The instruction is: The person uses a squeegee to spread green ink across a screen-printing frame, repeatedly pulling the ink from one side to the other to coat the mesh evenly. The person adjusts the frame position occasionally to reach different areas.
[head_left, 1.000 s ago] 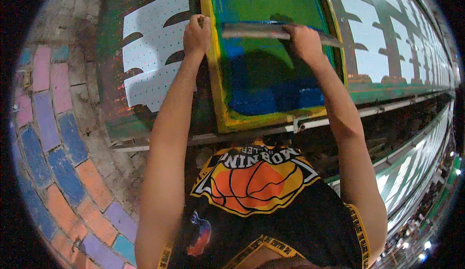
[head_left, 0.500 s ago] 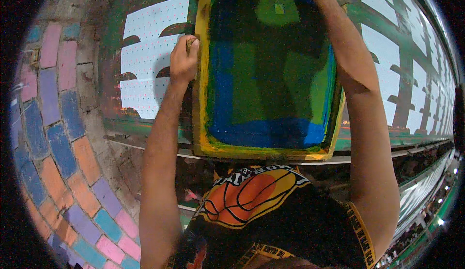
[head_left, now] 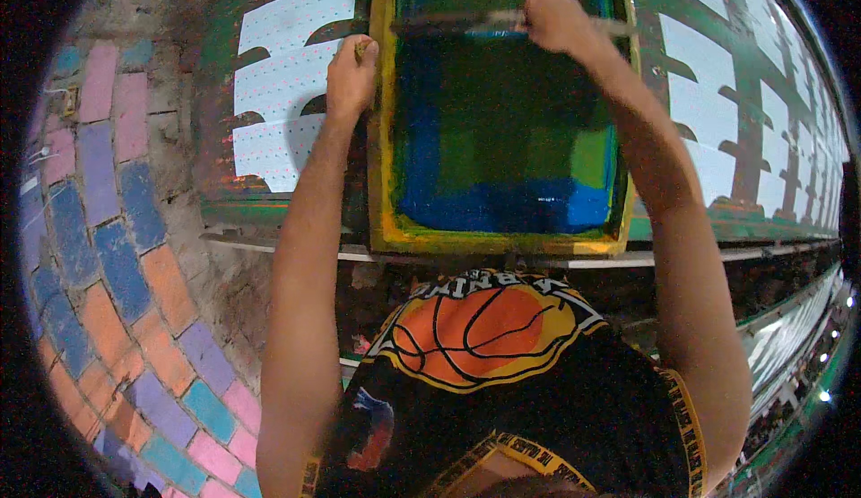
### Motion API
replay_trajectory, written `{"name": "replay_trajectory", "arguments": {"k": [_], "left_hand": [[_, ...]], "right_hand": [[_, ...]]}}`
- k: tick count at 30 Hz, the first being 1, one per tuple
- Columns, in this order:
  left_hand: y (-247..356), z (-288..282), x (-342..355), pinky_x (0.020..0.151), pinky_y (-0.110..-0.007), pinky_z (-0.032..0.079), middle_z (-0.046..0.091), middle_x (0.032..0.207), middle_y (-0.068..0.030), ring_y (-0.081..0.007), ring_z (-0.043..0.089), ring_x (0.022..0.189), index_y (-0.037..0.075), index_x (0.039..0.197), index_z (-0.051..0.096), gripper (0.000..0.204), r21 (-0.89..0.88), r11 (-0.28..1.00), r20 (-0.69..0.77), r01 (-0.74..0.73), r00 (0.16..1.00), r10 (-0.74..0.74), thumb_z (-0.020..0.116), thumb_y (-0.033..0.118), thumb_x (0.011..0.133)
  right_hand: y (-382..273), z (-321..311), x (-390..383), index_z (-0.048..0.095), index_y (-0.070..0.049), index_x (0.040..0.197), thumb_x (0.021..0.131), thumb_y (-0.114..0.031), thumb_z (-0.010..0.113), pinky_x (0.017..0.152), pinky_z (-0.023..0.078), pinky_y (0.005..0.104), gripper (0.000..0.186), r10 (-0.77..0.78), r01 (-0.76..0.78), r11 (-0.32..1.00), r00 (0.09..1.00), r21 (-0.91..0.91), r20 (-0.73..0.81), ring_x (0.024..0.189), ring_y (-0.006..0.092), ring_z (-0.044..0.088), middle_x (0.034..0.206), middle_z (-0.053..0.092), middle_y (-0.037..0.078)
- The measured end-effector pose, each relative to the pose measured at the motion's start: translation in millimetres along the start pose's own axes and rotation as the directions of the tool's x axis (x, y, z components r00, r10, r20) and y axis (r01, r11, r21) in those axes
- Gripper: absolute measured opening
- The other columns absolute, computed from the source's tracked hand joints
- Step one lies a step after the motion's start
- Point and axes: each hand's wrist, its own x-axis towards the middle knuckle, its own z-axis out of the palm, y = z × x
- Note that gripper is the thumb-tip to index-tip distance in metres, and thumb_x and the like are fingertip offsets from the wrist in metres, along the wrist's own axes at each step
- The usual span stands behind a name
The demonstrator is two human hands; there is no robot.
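A screen printing frame [head_left: 382, 153] with yellow-stained wooden edges lies before me, its mesh [head_left: 502, 130] dark green with blue ink along the borders. My right hand [head_left: 558, 25] is closed on a long squeegee [head_left: 453, 21], which spans the mesh from side to side near the far part and is blurred by motion. Against the frame's left edge, my left hand [head_left: 350, 78] is closed, with a small yellowish-brown end showing by the thumb; the rest of its grip is hidden.
White dotted fabric pieces [head_left: 280, 86] with curved cut-outs lie on the long green table [head_left: 224, 139] to the left. More white pieces [head_left: 700, 112] run in rows at right. A pale rail [head_left: 619, 261] edges the table near me. Painted paving [head_left: 117, 247] covers the ground at left.
My right hand has drawn the squeegee toward me from the frame's far end. The left hand keeps its place at the frame's edge, while the whole view has shifted slightly.
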Motion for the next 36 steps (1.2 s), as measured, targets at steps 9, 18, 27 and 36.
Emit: {"name": "replay_trajectory", "arguments": {"k": [9,18,27,36], "left_hand": [[-4,6,10,0.096,-0.046,0.053,0.073,0.115,-0.0209,-0.0392,0.069,0.109,0.006,0.121,0.068,0.041,-0.021,0.998,-0.013,-0.058,0.998,0.058,0.064,0.041,0.099],[-7,-7,30,0.099,-0.044,0.052,0.072,0.120,-0.0175,-0.0367,0.068,0.112,0.009,0.125,0.066,0.046,0.027,0.993,0.035,-0.119,0.992,0.118,0.074,0.038,0.091],[121,-4,41,0.095,-0.038,0.053,0.073,0.118,-0.0128,-0.0266,0.070,0.107,0.007,0.126,0.066,0.041,0.108,0.977,-0.013,-0.185,0.982,0.188,0.075,0.032,0.093],[249,183,-41,0.098,-0.039,0.052,0.071,0.118,-0.0174,-0.0300,0.069,0.108,0.001,0.125,0.064,0.045,-0.048,0.964,-0.099,-0.261,0.962,0.256,0.074,0.033,0.094]], "right_hand": [[-175,3,-226,0.074,-0.016,0.109,0.089,-0.009,0.062,0.081,0.059,0.0495,0.025,0.225,-0.269,0.944,0.948,0.189,0.226,0.098,0.0332,0.073,0.101,0.074,0.011],[-212,11,-269,0.071,-0.008,0.111,0.089,-0.014,0.064,0.081,0.060,0.0416,0.024,0.251,-0.250,0.924,0.967,0.290,0.035,0.102,0.0300,0.072,0.105,0.073,0.011],[-141,-2,-308,0.070,-0.008,0.111,0.087,-0.014,0.062,0.082,0.060,0.0412,0.026,0.291,-0.248,0.900,0.954,0.357,-0.071,0.101,0.0300,0.072,0.104,0.073,0.011],[60,30,-459,0.071,-0.007,0.123,0.085,-0.013,0.065,0.091,0.060,0.0381,0.039,0.209,-0.189,0.966,0.973,0.176,-0.098,0.110,0.0286,0.071,0.118,0.073,0.010]]}}
